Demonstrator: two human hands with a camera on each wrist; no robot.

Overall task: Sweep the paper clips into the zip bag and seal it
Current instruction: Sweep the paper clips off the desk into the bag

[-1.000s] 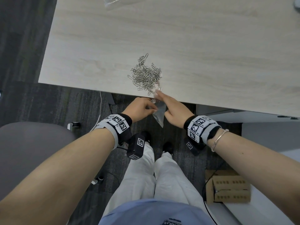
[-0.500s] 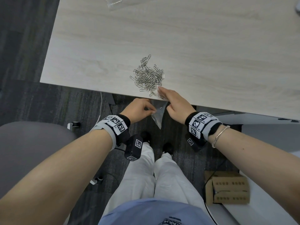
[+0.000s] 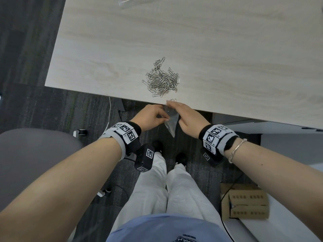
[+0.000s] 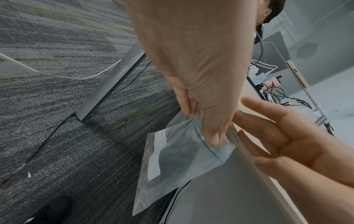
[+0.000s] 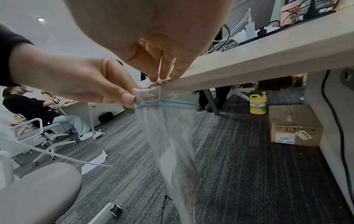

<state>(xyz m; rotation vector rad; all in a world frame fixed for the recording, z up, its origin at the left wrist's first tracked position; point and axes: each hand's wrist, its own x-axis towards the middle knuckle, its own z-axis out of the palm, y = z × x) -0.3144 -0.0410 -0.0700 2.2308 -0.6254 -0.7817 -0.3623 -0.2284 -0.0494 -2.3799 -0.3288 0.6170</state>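
A heap of silver paper clips (image 3: 162, 82) lies on the light wooden table (image 3: 227, 58) near its front edge. My left hand (image 3: 164, 117) pinches the rim of a clear zip bag (image 3: 171, 124) and holds it just below that edge. The bag (image 5: 170, 136) hangs down with its blue zip line on top, and some clips show inside it along one side (image 4: 145, 159). My right hand (image 3: 170, 103) lies with straight fingers at the edge, on a few loose clips (image 3: 172, 100) above the bag's mouth. The fingertips (image 5: 164, 72) touch the table edge there.
Another clear plastic bag (image 3: 125, 1) lies at the table's far edge. A grey chair (image 3: 35, 163) stands at the left. A cardboard box (image 3: 244, 203) sits on the floor at the right. Under the table are a yellow bottle (image 5: 258, 104) and a box (image 5: 293, 125).
My right hand reached up to the near side of the heap, then drew back to the table edge with a few clips. The left hand kept holding the bag.
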